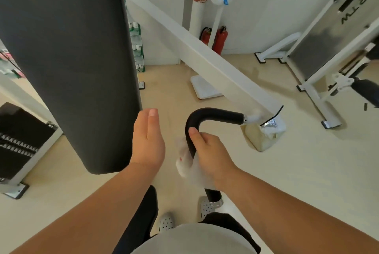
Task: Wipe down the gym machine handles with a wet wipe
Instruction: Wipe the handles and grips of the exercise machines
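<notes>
Handle (191, 130), black and curved at lower centre of the frame, clamped through a white wet wipe (187, 163) by the right hand (211, 151) for rubbing contact, left hand (148, 139) flat, fingers together, holding nothing, beside the dark pad (71, 59).

The curved handle (207, 116) was black, the wet wipe (187, 163) white, the back pad (69, 59) dark grey, the fire extinguishers (220, 39) red, the floor (297, 171) beige.
</notes>
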